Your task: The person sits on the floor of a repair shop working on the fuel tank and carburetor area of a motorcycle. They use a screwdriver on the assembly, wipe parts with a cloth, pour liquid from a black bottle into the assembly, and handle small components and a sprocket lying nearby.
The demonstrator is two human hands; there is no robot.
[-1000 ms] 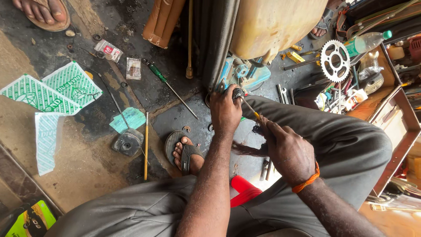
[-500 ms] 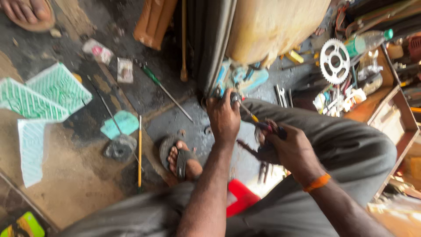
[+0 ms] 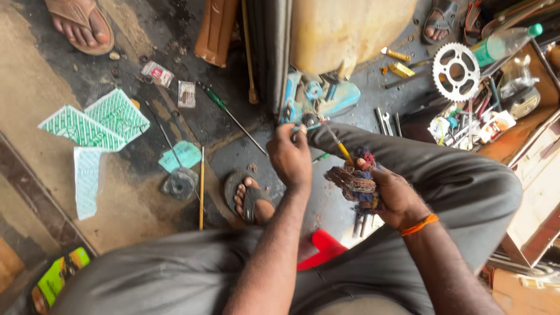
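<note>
The left hand (image 3: 290, 156) is curled shut around a small dark metal part (image 3: 309, 122) at its fingertips, just above the grey-trousered knee. At three o'clock of it, the right hand (image 3: 392, 195) clutches a frayed wad of multicoloured cotton waste (image 3: 354, 182) and a thin yellow-handled tool (image 3: 341, 149) slanting toward eleven o'clock. A silver toothed sprocket (image 3: 455, 71) lies at one o'clock, well apart.
</note>
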